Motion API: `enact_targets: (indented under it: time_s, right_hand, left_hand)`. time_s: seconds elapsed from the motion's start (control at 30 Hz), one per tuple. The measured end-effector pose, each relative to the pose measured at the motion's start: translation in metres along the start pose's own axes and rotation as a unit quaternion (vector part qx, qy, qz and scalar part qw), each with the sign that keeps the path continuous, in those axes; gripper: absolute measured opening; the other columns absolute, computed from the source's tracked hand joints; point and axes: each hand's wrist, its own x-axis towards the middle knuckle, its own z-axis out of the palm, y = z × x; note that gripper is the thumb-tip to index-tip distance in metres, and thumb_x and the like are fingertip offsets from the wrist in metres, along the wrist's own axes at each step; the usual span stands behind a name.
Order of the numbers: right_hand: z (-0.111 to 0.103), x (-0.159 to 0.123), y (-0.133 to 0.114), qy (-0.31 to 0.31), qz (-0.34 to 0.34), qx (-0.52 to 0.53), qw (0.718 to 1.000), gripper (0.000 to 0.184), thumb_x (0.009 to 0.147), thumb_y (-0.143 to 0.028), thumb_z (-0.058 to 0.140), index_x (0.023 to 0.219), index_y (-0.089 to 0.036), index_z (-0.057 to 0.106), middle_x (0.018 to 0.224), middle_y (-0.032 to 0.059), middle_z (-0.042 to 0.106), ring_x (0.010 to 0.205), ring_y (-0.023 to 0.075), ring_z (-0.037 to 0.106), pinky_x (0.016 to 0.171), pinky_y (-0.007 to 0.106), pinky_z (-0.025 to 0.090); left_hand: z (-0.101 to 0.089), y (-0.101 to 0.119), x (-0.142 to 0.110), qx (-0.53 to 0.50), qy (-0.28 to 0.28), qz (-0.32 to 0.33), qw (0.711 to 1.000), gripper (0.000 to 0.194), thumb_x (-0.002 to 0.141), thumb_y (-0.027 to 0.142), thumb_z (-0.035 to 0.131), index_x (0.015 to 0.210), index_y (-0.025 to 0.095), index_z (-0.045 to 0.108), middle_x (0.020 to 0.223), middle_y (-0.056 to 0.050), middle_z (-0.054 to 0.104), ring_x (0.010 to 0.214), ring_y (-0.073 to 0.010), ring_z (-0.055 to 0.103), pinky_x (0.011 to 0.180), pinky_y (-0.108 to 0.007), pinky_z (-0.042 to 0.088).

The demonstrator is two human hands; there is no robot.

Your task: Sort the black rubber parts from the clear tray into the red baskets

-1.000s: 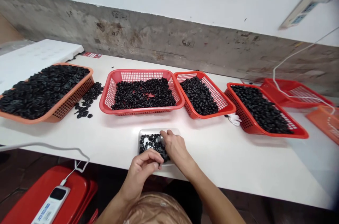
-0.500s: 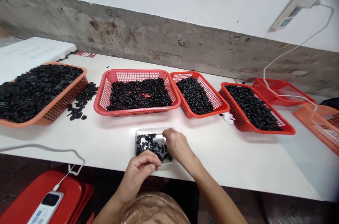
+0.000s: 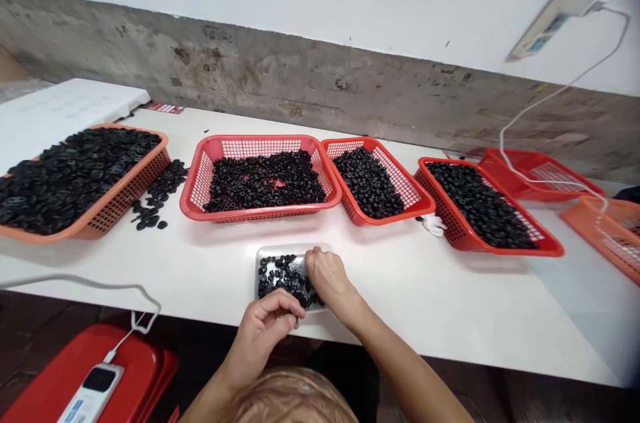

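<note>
A shallow metal tray (image 3: 259,253) near the table's front edge holds loose small black ring-shaped parts (image 3: 285,273). My left hand (image 3: 267,326) is at the tray's near edge, its thumb and fingers curled together. Something dark shows at those fingertips, too small to name. Over the tray's right half is my right hand (image 3: 330,276), back upward, with the fingers closed and pointing down among the parts. Whatever its fingertips hold is hidden.
Behind the tray, a pink basket (image 3: 193,176), a red basket (image 3: 417,199) and another red basket (image 3: 550,246) contain black parts. An orange basket (image 3: 125,193) stands left, beside spilled pieces (image 3: 150,213). A power bank (image 3: 93,396) with a cable lies on a red stool (image 3: 125,349).
My right hand has shifted slightly left over the tray, its fingers still closed. My left hand stays almost in place at the near edge. The whole view has moved a little.
</note>
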Motion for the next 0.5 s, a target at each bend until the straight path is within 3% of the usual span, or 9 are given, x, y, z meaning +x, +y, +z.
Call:
enact_targets:
  time_s: [0.17,0.3,0.37,0.5]
  right_hand:
    - [-0.001,-0.006,0.004,0.033,-0.009,0.053,0.998,0.027,0.088,0.002,0.045,0.099,-0.008,0.067,0.093,0.0160,0.070,0.077,0.0232,0.069,0.063,0.027,0.049]
    - [-0.003,-0.028,0.009,0.086,-0.042,0.135,0.986,0.017,0.095,-0.013,0.050,0.104,-0.016,0.064,0.097,0.0077,0.069,0.085,0.0177,0.067,0.074,0.024,0.049]
    - [-0.002,-0.042,0.009,0.129,-0.069,0.249,0.957,0.013,0.094,-0.017,0.055,0.103,-0.018,0.064,0.093,0.0039,0.068,0.077,0.0137,0.064,0.072,0.022,0.047]
    - [0.003,-0.070,0.008,0.192,-0.091,0.480,0.851,0.010,0.091,-0.024,0.059,0.097,-0.019,0.065,0.084,0.0011,0.064,0.060,0.0099,0.053,0.057,0.021,0.042]
  left_hand:
    - [0.000,0.000,0.000,0.000,-0.003,-0.001,1.000,0.012,0.086,0.018,0.059,0.083,0.018,0.071,0.085,-0.002,0.059,0.074,-0.0143,0.052,0.070,-0.025,0.040]
    - [0.000,-0.002,0.000,-0.008,-0.001,0.001,1.000,0.012,0.086,0.017,0.058,0.082,0.018,0.070,0.084,-0.002,0.058,0.073,-0.0139,0.050,0.069,-0.024,0.039]
    - [0.000,-0.002,0.000,-0.009,0.000,0.001,1.000,0.011,0.086,0.018,0.058,0.081,0.018,0.069,0.082,-0.001,0.057,0.073,-0.0139,0.049,0.068,-0.024,0.039]
    - [0.002,-0.002,0.000,-0.017,0.009,-0.004,1.000,0.010,0.085,0.019,0.060,0.079,0.018,0.067,0.078,0.000,0.054,0.071,-0.0138,0.046,0.066,-0.024,0.038]
